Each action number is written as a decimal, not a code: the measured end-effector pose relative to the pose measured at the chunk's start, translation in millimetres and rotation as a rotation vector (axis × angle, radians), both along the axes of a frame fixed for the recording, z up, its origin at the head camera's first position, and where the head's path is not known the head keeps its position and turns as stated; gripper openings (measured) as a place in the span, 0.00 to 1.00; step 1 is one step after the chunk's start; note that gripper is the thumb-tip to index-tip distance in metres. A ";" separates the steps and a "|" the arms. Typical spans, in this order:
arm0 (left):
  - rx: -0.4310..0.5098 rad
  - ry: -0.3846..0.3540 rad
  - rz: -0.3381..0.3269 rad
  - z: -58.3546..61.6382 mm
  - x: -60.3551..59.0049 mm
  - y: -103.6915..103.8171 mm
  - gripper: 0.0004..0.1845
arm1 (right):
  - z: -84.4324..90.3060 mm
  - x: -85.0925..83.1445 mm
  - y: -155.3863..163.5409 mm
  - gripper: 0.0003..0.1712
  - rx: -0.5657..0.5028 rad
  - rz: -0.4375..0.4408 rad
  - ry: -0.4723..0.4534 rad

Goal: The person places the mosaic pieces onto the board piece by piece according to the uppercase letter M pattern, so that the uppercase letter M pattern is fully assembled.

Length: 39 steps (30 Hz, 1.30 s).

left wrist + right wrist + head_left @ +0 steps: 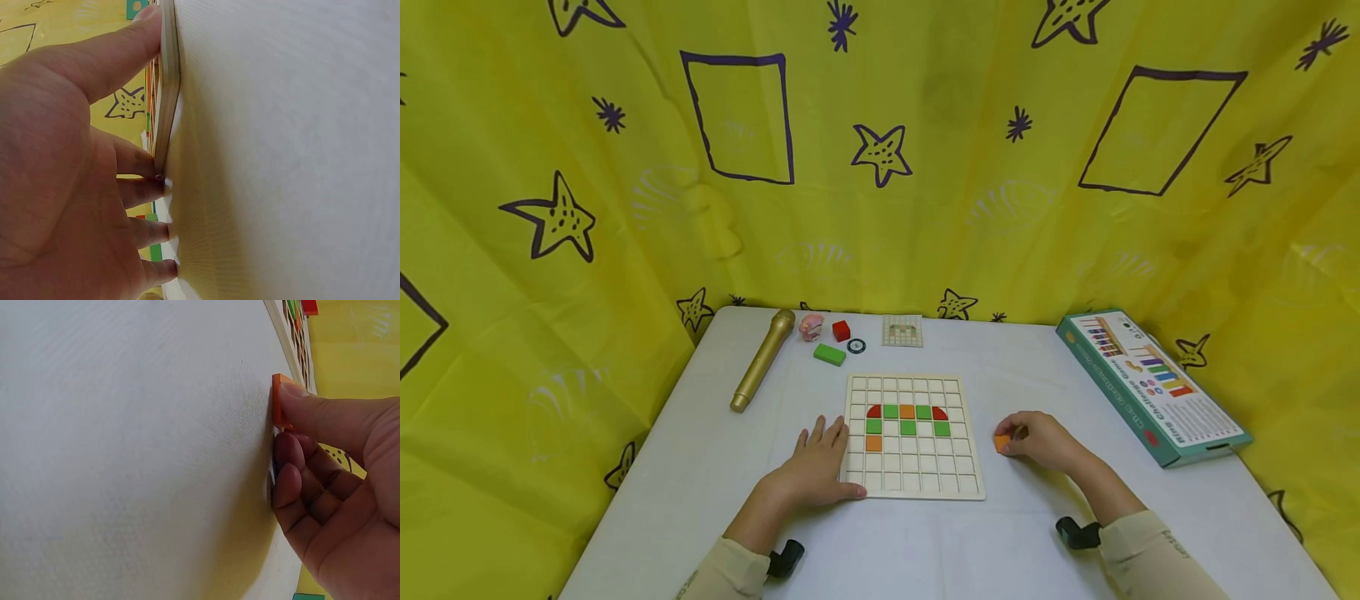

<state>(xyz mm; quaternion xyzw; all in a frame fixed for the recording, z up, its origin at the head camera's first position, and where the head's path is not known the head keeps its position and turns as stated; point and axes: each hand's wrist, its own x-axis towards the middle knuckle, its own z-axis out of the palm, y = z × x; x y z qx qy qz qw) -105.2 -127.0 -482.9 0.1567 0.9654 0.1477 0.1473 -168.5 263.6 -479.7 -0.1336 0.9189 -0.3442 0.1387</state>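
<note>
A pale wooden grid board [925, 484] lies on the white table, carrying red rounded-corner tiles, several green tiles [908, 428] and two orange tiles. My left hand [814, 468] rests at the board's left edge, fingers spread and straight, thumb on the near left corner. In the left wrist view the thumb [112, 59] reaches over the board's edge [167, 94]. To the right of the board, my right hand [1043, 442] pinches an orange square tile [1001, 444] at the table surface. The right wrist view shows the thumb against that orange tile [277, 400], its other fingers curled.
A gold microphone [763, 360] lies at the back left. Beside it are a pink crumpled-looking object [811, 327], a red cube [841, 331], a green block [830, 355] and a dark ring-shaped disc [856, 346]. Behind the board lies a pattern card [902, 331]; a game box [1153, 387] lies right.
</note>
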 end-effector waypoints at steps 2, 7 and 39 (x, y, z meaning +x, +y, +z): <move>0.000 0.000 0.000 -0.1 -0.4 -0.3 0.59 | -0.7 -0.1 0.2 0.11 0.003 0.005 0.015; -0.001 -0.003 0.003 -0.2 0.2 -0.8 0.59 | -0.9 -0.3 -0.1 0.07 0.002 0.009 0.042; -0.005 0.000 -0.009 1.8 0.1 -0.4 0.59 | 9.8 -10.4 -28.2 0.05 -0.048 0.033 0.007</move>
